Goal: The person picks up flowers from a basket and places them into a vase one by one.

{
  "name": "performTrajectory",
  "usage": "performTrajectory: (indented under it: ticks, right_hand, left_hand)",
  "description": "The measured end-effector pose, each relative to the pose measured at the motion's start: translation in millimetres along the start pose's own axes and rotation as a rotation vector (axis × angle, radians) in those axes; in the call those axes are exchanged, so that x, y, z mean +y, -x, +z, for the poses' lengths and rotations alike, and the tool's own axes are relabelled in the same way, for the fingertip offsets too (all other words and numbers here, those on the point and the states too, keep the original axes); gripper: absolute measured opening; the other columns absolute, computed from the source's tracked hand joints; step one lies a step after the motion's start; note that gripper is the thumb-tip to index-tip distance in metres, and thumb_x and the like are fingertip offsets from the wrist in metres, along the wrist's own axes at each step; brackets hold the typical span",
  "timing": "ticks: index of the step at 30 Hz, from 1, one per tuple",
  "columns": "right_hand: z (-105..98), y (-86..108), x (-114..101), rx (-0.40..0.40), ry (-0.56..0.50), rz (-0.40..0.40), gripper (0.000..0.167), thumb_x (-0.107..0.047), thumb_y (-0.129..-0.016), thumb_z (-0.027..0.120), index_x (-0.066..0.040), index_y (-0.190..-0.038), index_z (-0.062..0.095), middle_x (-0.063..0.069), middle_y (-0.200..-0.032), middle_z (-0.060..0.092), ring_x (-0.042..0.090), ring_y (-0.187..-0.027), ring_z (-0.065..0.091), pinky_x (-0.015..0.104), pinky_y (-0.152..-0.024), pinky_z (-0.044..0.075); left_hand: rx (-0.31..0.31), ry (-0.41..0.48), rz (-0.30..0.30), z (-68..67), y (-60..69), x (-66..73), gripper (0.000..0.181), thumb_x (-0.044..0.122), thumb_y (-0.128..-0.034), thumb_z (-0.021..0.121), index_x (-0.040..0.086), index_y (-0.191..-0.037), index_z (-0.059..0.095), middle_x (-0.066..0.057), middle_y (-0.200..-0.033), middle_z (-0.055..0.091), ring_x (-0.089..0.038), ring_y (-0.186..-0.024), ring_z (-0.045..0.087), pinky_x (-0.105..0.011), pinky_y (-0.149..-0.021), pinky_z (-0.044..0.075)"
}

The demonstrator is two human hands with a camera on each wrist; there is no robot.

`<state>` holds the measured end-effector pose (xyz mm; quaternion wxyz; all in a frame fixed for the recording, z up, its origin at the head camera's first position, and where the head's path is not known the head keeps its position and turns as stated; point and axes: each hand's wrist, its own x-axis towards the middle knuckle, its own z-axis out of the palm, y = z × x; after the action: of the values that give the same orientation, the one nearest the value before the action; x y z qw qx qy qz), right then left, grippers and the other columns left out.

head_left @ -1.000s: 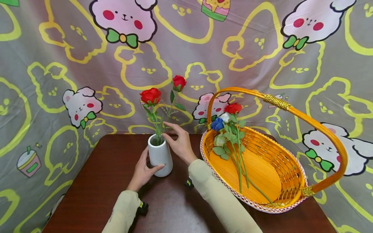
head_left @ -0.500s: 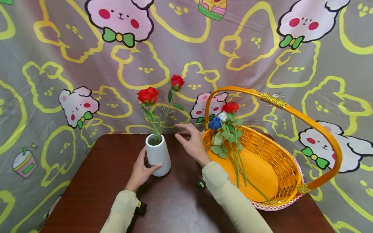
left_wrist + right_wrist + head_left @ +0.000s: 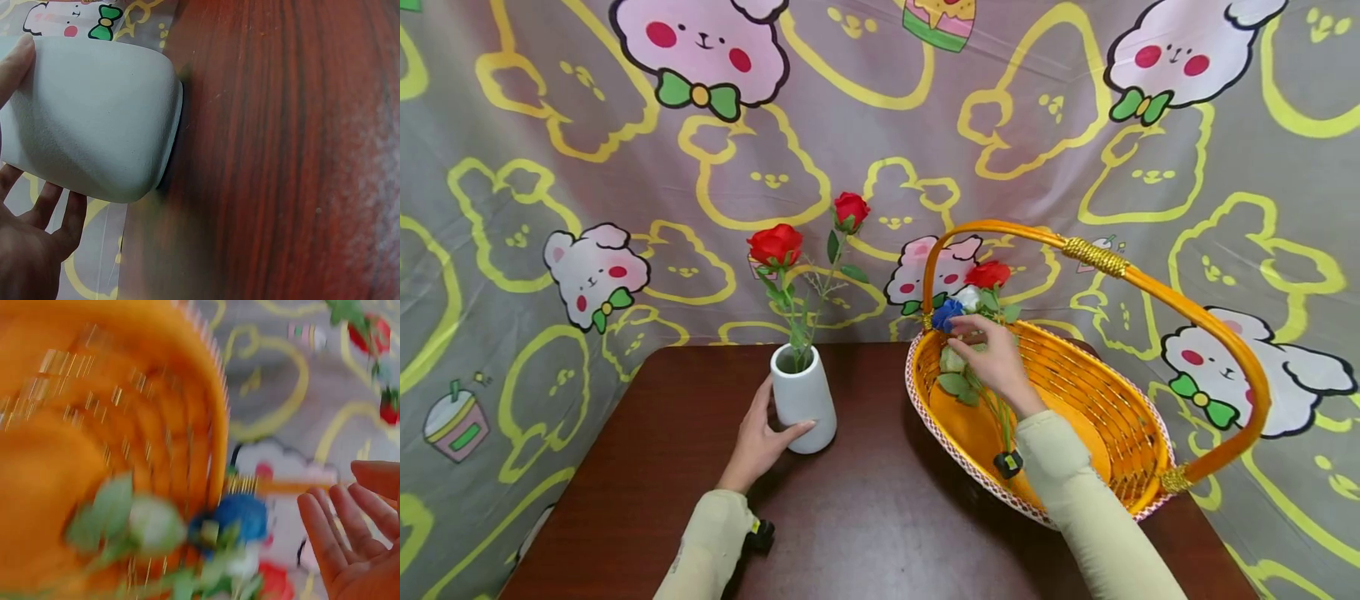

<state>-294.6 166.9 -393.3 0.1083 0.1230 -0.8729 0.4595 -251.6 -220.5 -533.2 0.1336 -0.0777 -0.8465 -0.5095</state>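
Note:
My left hand (image 3: 762, 440) grips the lower part of a white vase (image 3: 805, 408), thumb on the near side and fingers around the other. Two artificial red roses rise from its mouth: a wide bloom (image 3: 777, 244) and a smaller bud (image 3: 851, 211) on a taller stem. My right hand (image 3: 996, 357), fingers loosely bent, is above the wicker basket (image 3: 1097, 387), over flowers lying there. These are a blue flower (image 3: 946, 316), a white flower (image 3: 968, 297), a red rose (image 3: 987, 273) and a pale green rose (image 3: 952, 360). In the right wrist view, nothing is between the fingers.
The basket's tall orange handle (image 3: 1217, 329) arches over it, bound with gold cord. Both vase and basket stand on a dark brown table (image 3: 865, 508). Behind hangs a grey patterned cloth (image 3: 880, 92). Black wrist cameras (image 3: 760, 536) are strapped under the sleeves.
My right hand has left the stems at the vase and swung right to above the flowers in the basket. My left hand stays on the vase. The head view has shifted slightly.

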Motion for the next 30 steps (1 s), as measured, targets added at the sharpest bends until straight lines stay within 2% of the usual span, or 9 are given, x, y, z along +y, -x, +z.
performTrajectory:
  ticks: [5,8,13,18,23,27,30]
  right_hand:
    - [-30,4.7,29,-0.022,0.088,0.153,0.038,-0.016,-0.103,0.065,-0.005,-0.139,0.062,0.021,-0.125,0.066,0.042,-0.112,0.066,0.050,-0.086,0.059]
    - [-40,6.7,47,-0.047,0.111,0.221,0.039,-0.013,-0.102,0.064,0.000,-0.139,0.061,0.025,-0.126,0.064,0.044,-0.108,0.068,0.047,-0.081,0.060]
    - [-43,9.2,74,-0.080,0.104,0.309,0.037,-0.010,-0.101,0.064,0.006,-0.134,0.061,0.030,-0.123,0.064,0.042,-0.096,0.074,0.041,-0.076,0.063]
    - [-38,10.6,89,-0.095,0.106,0.405,0.036,-0.014,-0.098,0.068,0.003,-0.130,0.062,0.026,-0.115,0.069,0.030,-0.082,0.076,0.045,-0.078,0.063]
    - [-34,11.1,92,-0.087,0.140,0.428,0.039,-0.014,-0.096,0.070,0.003,-0.129,0.061,0.022,-0.104,0.073,0.032,-0.077,0.076,0.049,-0.077,0.062]
    - [-31,11.3,93,-0.074,0.201,0.414,0.038,-0.012,-0.093,0.071,0.004,-0.126,0.063,0.019,-0.093,0.074,0.032,-0.070,0.076,0.042,-0.067,0.062]
    - [-30,11.2,95,-0.050,0.204,0.399,0.036,-0.007,-0.091,0.072,0.007,-0.123,0.064,0.021,-0.091,0.075,0.033,-0.068,0.075,0.038,-0.062,0.061]
  left_hand:
    - [0.000,0.000,-0.011,-1.6,-0.8,-0.4,0.110,0.034,-0.0783,0.093,0.021,-0.164,0.025,-0.011,-0.159,0.043,-0.036,-0.131,0.058,-0.056,-0.108,0.047]
    - [-0.004,0.003,-0.014,-2.1,-1.2,-0.1,0.111,0.034,-0.0784,0.093,0.022,-0.165,0.024,-0.010,-0.159,0.043,-0.036,-0.131,0.057,-0.056,-0.108,0.046]
    - [-0.011,0.004,-0.023,-2.2,-1.3,0.0,0.110,0.035,-0.0783,0.093,0.021,-0.164,0.025,-0.010,-0.158,0.043,-0.036,-0.132,0.057,-0.056,-0.108,0.046]
    - [-0.012,0.009,-0.021,-1.4,-0.6,0.9,0.110,0.034,-0.0785,0.093,0.020,-0.164,0.025,-0.013,-0.158,0.043,-0.039,-0.131,0.057,-0.058,-0.108,0.046]
    - [-0.011,0.007,-0.024,-0.6,0.5,1.7,0.110,0.033,-0.0787,0.092,0.020,-0.164,0.025,-0.013,-0.158,0.043,-0.039,-0.130,0.057,-0.058,-0.108,0.046]
    - [-0.004,0.006,-0.023,-0.7,0.7,2.2,0.110,0.031,-0.0782,0.093,0.018,-0.164,0.025,-0.013,-0.159,0.042,-0.039,-0.132,0.056,-0.058,-0.109,0.045]
    - [-0.002,0.003,-0.018,-0.4,0.9,2.6,0.110,0.030,-0.0781,0.093,0.017,-0.164,0.026,-0.014,-0.159,0.042,-0.039,-0.132,0.056,-0.058,-0.109,0.045]
